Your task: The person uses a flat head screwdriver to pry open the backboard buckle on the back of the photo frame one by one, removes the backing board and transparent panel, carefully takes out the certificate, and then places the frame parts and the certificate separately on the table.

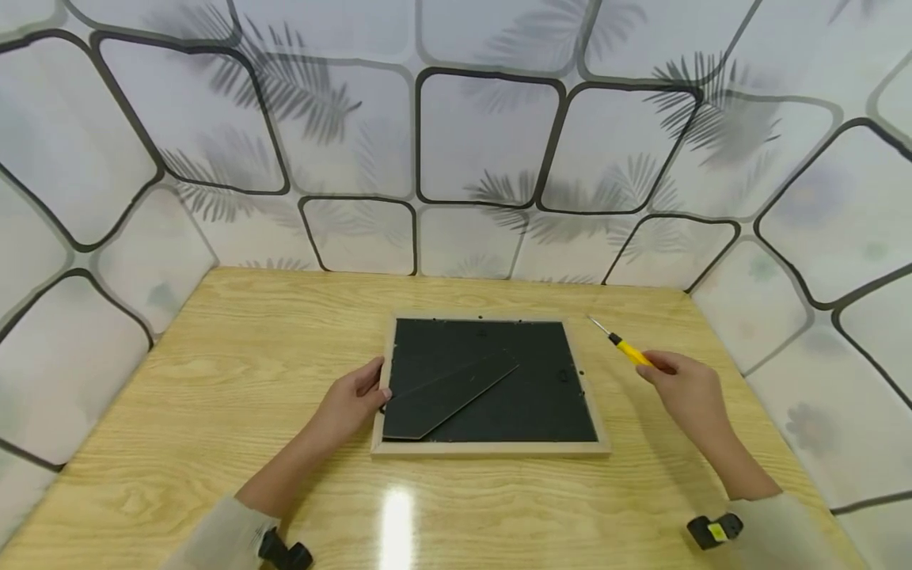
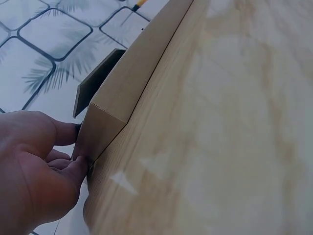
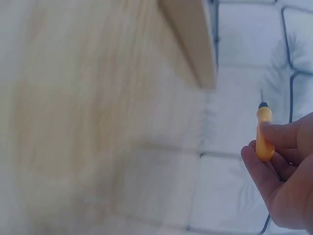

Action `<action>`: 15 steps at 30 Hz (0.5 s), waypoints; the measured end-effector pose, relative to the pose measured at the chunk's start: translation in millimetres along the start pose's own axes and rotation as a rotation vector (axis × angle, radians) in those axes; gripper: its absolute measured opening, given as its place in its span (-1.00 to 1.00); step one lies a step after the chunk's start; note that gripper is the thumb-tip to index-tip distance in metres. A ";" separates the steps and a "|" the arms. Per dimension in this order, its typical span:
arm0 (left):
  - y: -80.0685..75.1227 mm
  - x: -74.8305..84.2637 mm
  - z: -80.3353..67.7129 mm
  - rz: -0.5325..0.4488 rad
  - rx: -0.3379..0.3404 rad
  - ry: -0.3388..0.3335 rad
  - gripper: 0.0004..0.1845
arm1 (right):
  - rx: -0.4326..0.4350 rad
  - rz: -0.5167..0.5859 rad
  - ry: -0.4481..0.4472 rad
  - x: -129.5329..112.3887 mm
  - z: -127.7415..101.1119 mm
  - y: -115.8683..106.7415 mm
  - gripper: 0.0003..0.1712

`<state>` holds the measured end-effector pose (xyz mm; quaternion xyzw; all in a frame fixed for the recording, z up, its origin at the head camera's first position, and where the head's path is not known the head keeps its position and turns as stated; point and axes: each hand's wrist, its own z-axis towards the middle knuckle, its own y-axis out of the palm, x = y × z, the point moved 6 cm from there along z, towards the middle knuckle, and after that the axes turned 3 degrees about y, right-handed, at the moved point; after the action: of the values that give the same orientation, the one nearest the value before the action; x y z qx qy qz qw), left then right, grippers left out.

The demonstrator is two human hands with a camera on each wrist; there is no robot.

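A picture frame (image 1: 492, 450) with a pale wooden border lies face down on the table, its black backing board (image 1: 541, 412) upward. Slanting across the board is a black stand leg (image 1: 445, 396), whose lower end lifts off it in the left wrist view. My left hand (image 1: 349, 404) grips the frame's left edge, thumb over the top and fingertips low against the side (image 2: 100, 129). To the right of the frame, my right hand (image 1: 687, 392) holds a screwdriver (image 1: 630, 351) by its yellow handle. Its thin metal tip points up and left, near the frame's top right corner.
Small dark tabs (image 1: 520, 321) sit along the frame's inner edge, and a hanger (image 1: 563, 375) is on the right of the board. The wood-grain table (image 1: 249, 340) meets patterned walls (image 1: 470, 142) at the back and sides.
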<state>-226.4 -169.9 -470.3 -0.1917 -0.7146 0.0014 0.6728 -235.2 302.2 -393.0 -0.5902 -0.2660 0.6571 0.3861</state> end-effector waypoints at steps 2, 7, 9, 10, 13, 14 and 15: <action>0.3 0.3 -0.9 0.002 0.005 0.002 -0.29 | 0.012 -0.025 0.036 23.4 -4.5 -10.2 -0.54; 2.0 -1.8 -2.0 0.004 0.000 0.001 -0.28 | 0.014 -0.116 0.143 70.9 -15.0 -29.3 -0.49; 2.6 -2.3 -3.0 0.018 -0.004 0.004 -0.27 | 0.023 -0.150 0.178 84.4 -18.5 -35.8 -0.49; 2.6 -2.2 -3.8 0.024 -0.001 0.002 -0.27 | 0.026 -0.165 0.187 89.8 -19.7 -38.3 -0.49; 2.3 -1.2 -5.7 0.036 0.007 0.000 -0.28 | 0.043 -0.194 0.212 102.3 -22.9 -44.5 -0.50; 2.4 -0.4 -5.8 0.041 0.007 0.003 -0.28 | 0.048 -0.208 0.218 105.7 -24.3 -45.6 -0.51; 2.9 0.5 -5.4 0.039 0.004 0.006 -0.28 | 0.052 -0.218 0.229 109.2 -25.7 -47.0 -0.52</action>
<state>-220.4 -168.5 -470.1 -0.2042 -0.7087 0.0156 0.6751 -201.5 415.6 -421.6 -0.6189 -0.2657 0.5462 0.4980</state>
